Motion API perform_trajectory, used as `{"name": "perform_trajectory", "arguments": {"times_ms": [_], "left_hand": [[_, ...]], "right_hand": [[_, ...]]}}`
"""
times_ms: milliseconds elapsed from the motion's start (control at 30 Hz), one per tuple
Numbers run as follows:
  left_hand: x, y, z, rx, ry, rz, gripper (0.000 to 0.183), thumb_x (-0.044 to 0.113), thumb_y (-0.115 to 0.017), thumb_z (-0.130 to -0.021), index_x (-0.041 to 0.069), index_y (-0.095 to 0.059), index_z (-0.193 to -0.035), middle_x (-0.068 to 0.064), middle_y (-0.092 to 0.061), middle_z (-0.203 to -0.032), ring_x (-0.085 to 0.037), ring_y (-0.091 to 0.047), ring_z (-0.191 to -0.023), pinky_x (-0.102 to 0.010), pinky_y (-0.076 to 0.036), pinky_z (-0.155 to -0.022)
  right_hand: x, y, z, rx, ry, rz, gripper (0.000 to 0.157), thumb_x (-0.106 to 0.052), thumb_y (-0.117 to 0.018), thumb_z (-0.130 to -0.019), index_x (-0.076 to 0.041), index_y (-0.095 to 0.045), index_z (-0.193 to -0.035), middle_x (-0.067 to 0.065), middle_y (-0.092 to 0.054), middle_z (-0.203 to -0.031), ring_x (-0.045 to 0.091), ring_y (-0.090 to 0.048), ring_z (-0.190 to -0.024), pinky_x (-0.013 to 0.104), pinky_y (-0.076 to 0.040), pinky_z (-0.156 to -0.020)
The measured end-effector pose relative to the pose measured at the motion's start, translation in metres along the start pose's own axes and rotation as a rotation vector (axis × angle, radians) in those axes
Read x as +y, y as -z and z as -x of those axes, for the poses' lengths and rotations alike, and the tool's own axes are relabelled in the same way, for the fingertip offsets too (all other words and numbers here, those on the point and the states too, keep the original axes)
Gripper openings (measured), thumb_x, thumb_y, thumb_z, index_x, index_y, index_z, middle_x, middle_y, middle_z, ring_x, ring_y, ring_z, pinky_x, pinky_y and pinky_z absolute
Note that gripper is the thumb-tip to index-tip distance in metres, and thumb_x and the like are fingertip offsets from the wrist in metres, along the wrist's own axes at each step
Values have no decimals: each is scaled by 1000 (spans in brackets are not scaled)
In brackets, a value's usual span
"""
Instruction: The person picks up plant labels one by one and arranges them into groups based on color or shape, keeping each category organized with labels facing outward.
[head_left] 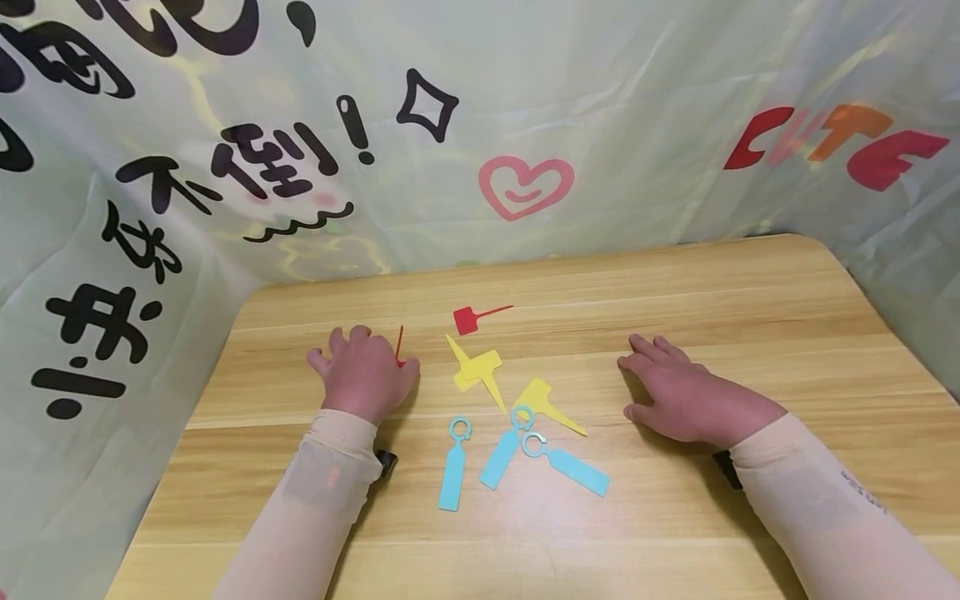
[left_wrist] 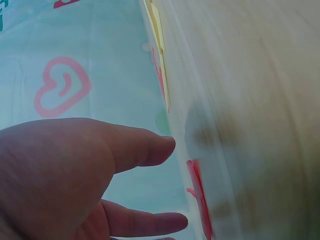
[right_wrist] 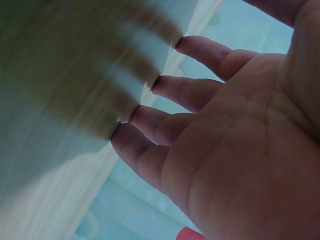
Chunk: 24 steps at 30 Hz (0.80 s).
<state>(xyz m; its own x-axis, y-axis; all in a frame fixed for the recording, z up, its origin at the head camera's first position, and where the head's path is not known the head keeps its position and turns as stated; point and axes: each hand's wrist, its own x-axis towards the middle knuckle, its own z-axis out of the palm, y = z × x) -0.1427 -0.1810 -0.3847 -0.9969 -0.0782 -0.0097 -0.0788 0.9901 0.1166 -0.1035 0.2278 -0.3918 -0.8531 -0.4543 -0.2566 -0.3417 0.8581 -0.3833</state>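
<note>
My left hand (head_left: 365,372) is over the left part of the table, thumb and fingers apart. A red plant label (head_left: 401,350) lies partly hidden under it; in the left wrist view this red label (left_wrist: 200,200) rests on the wood, apart from the thumb. My right hand (head_left: 678,390) holds nothing, and its fingertips (right_wrist: 161,85) touch the tabletop at the right. Between the hands lie another red T-shaped label (head_left: 467,320), two crossed yellow labels (head_left: 480,365), a separate yellow label (head_left: 537,398) and three blue hook-ended tags (head_left: 452,479).
The wooden table (head_left: 750,308) has a rounded far right corner. A pale printed sheet (head_left: 637,100) hangs behind it and along the left side. Two of the blue tags touch or overlap near the single yellow label.
</note>
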Motion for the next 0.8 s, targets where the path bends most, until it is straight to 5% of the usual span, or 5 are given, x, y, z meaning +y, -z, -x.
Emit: {"name": "perform_trajectory", "arguments": {"times_ms": [300,800], "left_hand": [[2,-2,-2,7,-43,49,38,36,-63,-86,14,-57,-56,-17,-58,-126,-47,-36,-126,-75,-13,-96],[4,0,-7,19,-120,51,39,38,-62,-88,16,-57,-55,-17,-55,-137,-46,-35,-132,-78,-9,-98]], "right_hand": [[-1,0,1,4,2,2,64,-33,-67,-98,3,-46,-147,34,-19,-162,60,-15,-146,70,-25,-112],[0,0,0,8,0,7,64,-33,-66,-98,3,-46,-147,33,-20,-163,59,-16,-147,69,-24,-113]]}}
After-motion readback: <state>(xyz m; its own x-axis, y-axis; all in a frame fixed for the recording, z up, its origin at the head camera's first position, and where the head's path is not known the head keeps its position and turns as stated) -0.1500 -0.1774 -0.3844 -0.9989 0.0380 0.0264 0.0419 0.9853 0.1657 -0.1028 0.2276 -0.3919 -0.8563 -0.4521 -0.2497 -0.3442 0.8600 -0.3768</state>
